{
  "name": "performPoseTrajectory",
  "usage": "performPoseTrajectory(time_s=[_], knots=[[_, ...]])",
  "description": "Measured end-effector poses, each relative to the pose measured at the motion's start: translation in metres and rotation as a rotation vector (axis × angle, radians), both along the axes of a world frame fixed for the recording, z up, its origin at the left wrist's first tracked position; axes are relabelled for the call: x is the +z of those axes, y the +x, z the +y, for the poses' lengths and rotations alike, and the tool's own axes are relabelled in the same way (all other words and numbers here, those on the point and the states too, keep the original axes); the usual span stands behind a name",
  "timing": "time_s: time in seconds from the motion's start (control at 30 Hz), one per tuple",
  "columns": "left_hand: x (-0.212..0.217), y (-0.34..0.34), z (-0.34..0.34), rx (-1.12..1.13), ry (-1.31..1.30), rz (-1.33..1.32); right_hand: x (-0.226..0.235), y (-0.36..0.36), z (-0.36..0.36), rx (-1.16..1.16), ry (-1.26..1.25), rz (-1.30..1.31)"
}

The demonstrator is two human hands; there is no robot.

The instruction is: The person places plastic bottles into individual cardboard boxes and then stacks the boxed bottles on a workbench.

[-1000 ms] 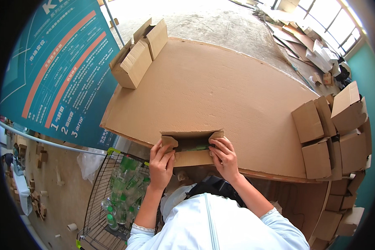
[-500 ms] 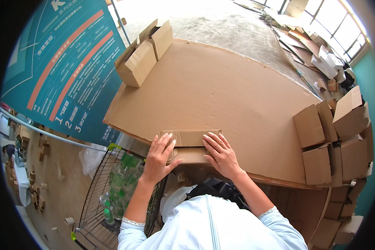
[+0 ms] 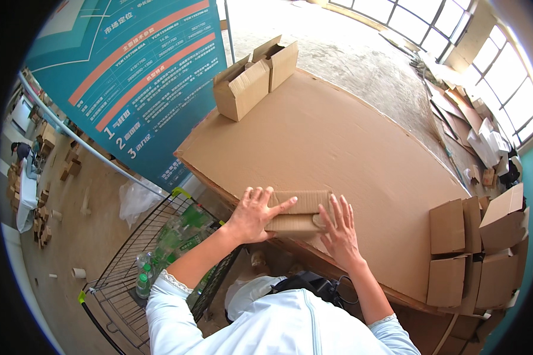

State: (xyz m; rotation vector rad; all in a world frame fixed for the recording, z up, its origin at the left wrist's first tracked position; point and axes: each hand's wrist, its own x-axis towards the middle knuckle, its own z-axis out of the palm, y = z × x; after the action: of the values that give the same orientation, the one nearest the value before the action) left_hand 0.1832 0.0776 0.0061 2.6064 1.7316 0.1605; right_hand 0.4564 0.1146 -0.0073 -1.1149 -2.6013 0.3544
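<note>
A small brown cardboard box (image 3: 300, 223) lies at the near edge of a large cardboard-covered tabletop (image 3: 314, 136), its upper panels partly folded with a dark gap between them. My left hand (image 3: 251, 216) rests against the box's left end, fingers spread and one digit stretched across the top. At the right end, my right hand (image 3: 342, 232) is open, its fingers pointing away from me and its thumb side near a bent flap. The undersides of both hands are hidden.
Two open cardboard boxes (image 3: 246, 89) stand at the far left edge of the table. Several more boxes (image 3: 447, 281) are stacked at right. A wire cart (image 3: 121, 269) with green plastic bottles (image 3: 142, 284) stands left, below a teal banner (image 3: 160, 77).
My left hand has shifted from lying flat on the box to its left end, one digit reaching across. The right hand's fingers have turned upward. The view has swung to the right.
</note>
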Motion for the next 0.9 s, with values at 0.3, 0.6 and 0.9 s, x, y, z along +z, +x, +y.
performPoseTrajectory(time_s=[0.3,0.6,0.9], knots=[[-0.001,-0.101,0.043,0.607,-0.055,-0.155,0.004,-0.012,0.010,-0.150,0.010,0.067],[0.005,-0.081,0.051,0.665,-0.034,-0.055,-0.029,-0.023,-0.006,-0.243,-0.215,0.097],[-0.022,-0.069,0.017,0.625,0.049,-0.081,-0.105,-0.159,0.090,-0.210,-1.048,0.607]])
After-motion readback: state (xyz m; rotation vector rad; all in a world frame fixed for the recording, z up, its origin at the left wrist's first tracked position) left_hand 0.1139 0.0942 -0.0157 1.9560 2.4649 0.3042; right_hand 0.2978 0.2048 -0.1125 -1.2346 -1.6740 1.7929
